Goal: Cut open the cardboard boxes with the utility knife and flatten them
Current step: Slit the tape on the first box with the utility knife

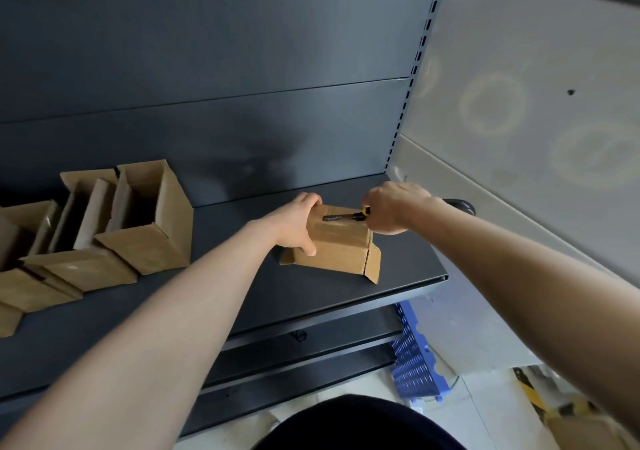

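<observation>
A small taped cardboard box (pixel 341 247) lies on the dark shelf (pixel 242 297), right of centre. My left hand (pixel 298 222) grips its left end, thumb on the near side and fingers over the top. My right hand (pixel 391 212) holds a yellow and black utility knife (pixel 346 215). The extended blade lies along the tape on the box's top face. A flap at the box's right end stands partly open.
Several opened cardboard boxes (pixel 145 221) stand in a row at the left of the shelf. The shelf's dark back panel (pixel 207 85) rises behind them. A blue plastic crate (pixel 414 359) sits on the floor below right. A grey wall runs along the right side.
</observation>
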